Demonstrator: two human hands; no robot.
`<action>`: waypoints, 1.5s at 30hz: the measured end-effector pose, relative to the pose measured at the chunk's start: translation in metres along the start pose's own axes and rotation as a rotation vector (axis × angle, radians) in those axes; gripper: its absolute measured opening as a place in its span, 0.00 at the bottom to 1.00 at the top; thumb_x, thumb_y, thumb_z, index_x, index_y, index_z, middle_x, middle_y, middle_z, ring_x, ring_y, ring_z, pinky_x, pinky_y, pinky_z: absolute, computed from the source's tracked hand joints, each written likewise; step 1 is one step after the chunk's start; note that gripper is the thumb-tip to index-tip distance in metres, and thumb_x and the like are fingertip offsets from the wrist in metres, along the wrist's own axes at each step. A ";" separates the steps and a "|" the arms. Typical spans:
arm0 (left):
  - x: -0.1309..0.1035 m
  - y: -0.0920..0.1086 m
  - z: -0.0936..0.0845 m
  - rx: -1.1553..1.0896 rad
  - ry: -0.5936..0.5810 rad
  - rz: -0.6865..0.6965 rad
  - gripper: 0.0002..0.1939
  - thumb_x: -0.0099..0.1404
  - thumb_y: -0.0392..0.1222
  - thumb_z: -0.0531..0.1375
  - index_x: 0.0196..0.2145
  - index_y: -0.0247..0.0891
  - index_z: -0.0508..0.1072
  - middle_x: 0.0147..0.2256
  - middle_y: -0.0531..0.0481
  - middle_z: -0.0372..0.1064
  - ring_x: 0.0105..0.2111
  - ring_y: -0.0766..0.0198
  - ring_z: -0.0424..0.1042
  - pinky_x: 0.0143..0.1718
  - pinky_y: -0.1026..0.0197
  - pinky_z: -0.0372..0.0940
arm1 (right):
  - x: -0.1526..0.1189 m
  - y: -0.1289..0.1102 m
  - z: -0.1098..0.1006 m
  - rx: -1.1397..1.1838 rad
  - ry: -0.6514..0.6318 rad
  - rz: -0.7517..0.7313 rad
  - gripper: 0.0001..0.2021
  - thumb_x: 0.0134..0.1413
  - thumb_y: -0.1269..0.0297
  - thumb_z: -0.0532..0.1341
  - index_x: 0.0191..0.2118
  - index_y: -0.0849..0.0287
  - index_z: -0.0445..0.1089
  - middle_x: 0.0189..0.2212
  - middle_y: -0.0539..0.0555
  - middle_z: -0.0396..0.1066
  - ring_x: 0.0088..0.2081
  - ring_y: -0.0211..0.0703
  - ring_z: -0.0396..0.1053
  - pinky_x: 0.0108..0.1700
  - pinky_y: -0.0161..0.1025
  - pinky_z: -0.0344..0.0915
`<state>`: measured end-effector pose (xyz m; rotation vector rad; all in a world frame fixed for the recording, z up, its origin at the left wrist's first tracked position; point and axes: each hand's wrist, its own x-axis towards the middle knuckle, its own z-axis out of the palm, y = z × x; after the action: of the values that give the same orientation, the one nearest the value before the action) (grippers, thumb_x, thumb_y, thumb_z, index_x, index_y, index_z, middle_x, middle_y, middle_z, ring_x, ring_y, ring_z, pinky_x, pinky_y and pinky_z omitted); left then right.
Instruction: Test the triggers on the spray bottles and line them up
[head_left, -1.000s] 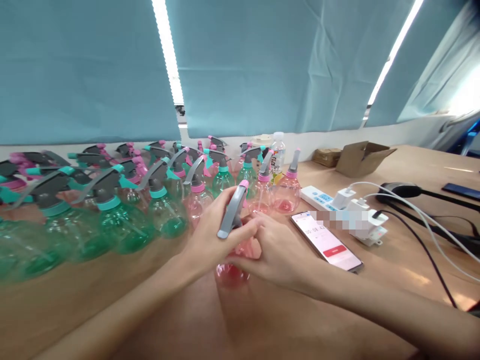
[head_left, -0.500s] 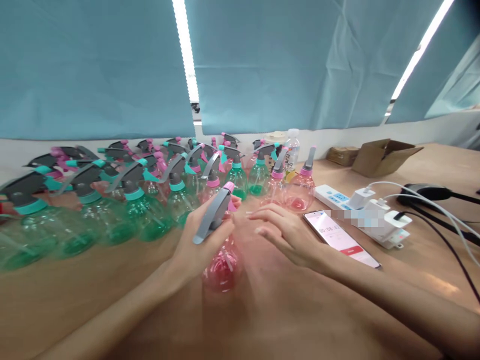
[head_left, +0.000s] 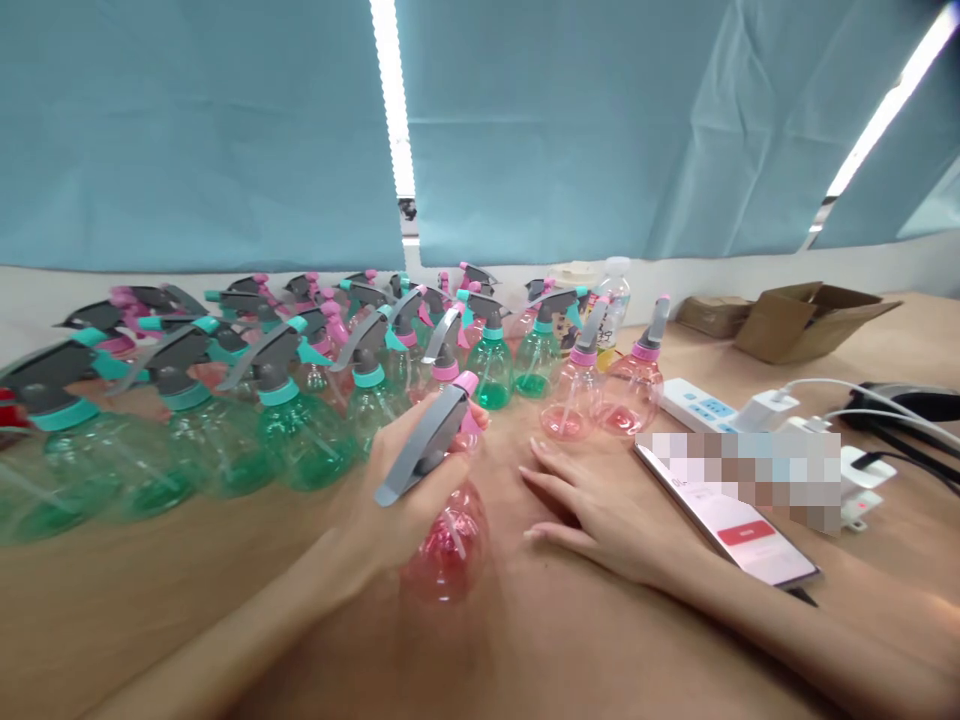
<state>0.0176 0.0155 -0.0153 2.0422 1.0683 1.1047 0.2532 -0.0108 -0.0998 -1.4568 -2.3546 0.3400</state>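
Note:
My left hand (head_left: 397,480) is wrapped round the neck of a pink spray bottle (head_left: 448,555), just below its grey and pink spray head. The bottle stands upright on the table, with red liquid low inside. To the right, my right hand (head_left: 592,510) lies low over the brown tabletop (head_left: 547,640) with its fingers spread and nothing in them. Two pink bottles, one of them this clear pink bottle (head_left: 630,390), stand beyond my right hand. Green spray bottles, such as this green bottle (head_left: 300,440), stand in a row at the left.
More green and pink spray bottles stand behind the row. A phone (head_left: 739,530) lies right of my right hand, beside a white power strip (head_left: 694,408) with plugs and cables. Farther back are an open cardboard box (head_left: 795,325) and a clear plastic bottle (head_left: 615,290).
My right hand has lowered towards the table, its fingers more spread. My left hand still holds the pink bottle. The background has shifted rightward as the view turned slightly.

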 end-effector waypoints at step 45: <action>0.004 -0.001 -0.001 -0.024 -0.052 0.040 0.07 0.60 0.35 0.56 0.37 0.42 0.68 0.28 0.55 0.62 0.24 0.68 0.59 0.25 0.64 0.58 | 0.001 -0.002 -0.001 0.021 -0.114 0.039 0.39 0.59 0.39 0.51 0.66 0.63 0.53 0.67 0.61 0.43 0.68 0.56 0.40 0.66 0.56 0.43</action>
<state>0.0175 0.0191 -0.0140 2.0706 0.9881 1.0733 0.2518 -0.0102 -0.0977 -1.5127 -2.4060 0.4676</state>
